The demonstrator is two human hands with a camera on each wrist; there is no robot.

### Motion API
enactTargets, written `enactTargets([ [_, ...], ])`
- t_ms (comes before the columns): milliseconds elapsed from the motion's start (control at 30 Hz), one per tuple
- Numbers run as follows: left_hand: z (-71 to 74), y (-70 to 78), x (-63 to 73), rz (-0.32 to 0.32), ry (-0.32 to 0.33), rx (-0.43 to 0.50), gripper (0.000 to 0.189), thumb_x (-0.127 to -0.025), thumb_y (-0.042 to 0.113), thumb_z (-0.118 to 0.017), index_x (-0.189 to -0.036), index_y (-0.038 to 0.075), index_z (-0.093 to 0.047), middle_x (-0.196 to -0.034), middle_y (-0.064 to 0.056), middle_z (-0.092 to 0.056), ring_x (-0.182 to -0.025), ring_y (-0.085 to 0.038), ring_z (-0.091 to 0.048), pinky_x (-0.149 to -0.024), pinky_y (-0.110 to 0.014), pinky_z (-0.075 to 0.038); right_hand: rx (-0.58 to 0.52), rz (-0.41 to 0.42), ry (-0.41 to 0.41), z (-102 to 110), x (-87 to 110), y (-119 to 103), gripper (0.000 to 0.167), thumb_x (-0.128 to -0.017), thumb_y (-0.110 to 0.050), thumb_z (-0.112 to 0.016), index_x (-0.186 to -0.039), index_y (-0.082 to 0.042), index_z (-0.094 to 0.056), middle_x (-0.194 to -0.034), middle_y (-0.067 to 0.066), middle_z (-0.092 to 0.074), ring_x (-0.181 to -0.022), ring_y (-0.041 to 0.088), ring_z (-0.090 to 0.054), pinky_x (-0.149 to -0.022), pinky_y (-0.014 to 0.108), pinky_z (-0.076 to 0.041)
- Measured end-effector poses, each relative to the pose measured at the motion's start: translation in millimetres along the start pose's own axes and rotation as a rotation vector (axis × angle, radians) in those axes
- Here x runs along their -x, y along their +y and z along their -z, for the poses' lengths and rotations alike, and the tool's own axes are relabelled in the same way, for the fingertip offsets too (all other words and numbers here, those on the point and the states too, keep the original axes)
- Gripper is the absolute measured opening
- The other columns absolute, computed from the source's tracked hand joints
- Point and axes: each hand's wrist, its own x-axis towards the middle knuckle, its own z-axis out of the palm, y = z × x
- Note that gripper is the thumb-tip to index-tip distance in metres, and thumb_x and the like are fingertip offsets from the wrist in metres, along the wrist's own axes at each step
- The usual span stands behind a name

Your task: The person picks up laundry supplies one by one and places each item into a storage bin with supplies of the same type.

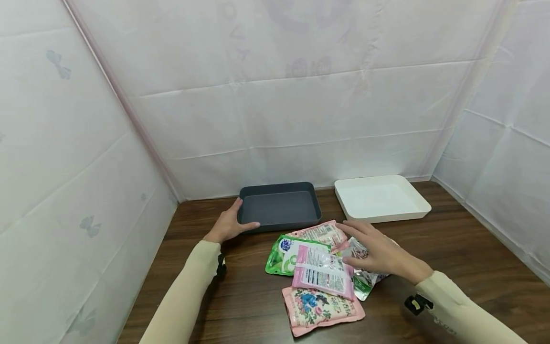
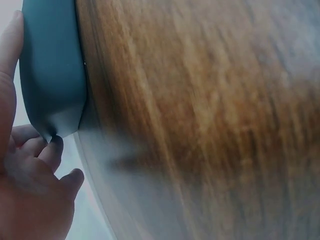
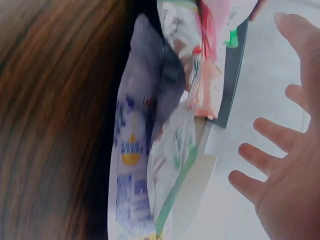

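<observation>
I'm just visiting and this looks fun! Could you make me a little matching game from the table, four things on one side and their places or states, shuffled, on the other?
Things
1. Dark grey rectangular tray
2. White rectangular tray
3. Glossy green-and-white plastic pouch
4. Right hand

Places or states
A. At the back right of the brown wood-grain table
B. Fingers spread, holding nothing
C. Beside the left hand
D. Partly covered by a pink-and-white plastic pouch

Pairs: 1-C, 2-A, 3-D, 4-B
</observation>
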Motion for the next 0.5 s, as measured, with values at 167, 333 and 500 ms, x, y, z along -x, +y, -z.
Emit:
enactTargets([
  [167, -0.8, 0.4, -0.8, -0.003, 0.002, -0.002, 0.12, -0.083, 0.066, -0.076, -0.164, 0.002, -0.014, -0.171, -0.017, -0.012, -0.152, -0.04, -0.025, -0.12, -0.056, -0.029, -0.005, 0.013, -0.004, -5.0, -0.8, -11.7, 0.084, -0.087, -0.048, -0.081, -0.157, -0.018, -0.045, -0.15, 0.017, -0.05, -0.134, 0.038, -0.05, -0.096, 0.061, -0.051],
  [333, -1.7, 0.6, -1.3, -0.003, 0.004, -0.006, 0.12, -0.083, 0.066, -0.076, -0.164, 0.002, -0.014, -0.171, -0.016, -0.013, -0.152, -0.039, -0.026, -0.12, -0.055, -0.03, -0.015, 0.005, -0.034, -9.7, -1.9, -20.0, 0.085, -0.086, -0.052, -0.081, -0.157, -0.022, -0.045, -0.147, 0.013, -0.051, -0.131, 0.032, -0.051, -0.095, 0.056, -0.053],
  [500, -1.6, 2.9, -0.5, -0.004, 0.009, -0.01, 0.12, -0.083, 0.066, -0.076, -0.163, 0.0, -0.015, -0.17, -0.018, -0.014, -0.151, -0.041, -0.028, -0.119, -0.056, -0.031, 0.015, 0.026, -0.059, -11.8, -2.1, -27.3, 0.086, -0.087, -0.061, -0.076, -0.158, -0.025, -0.044, -0.143, 0.001, -0.053, -0.122, 0.02, -0.052, -0.089, 0.047, -0.055],
])
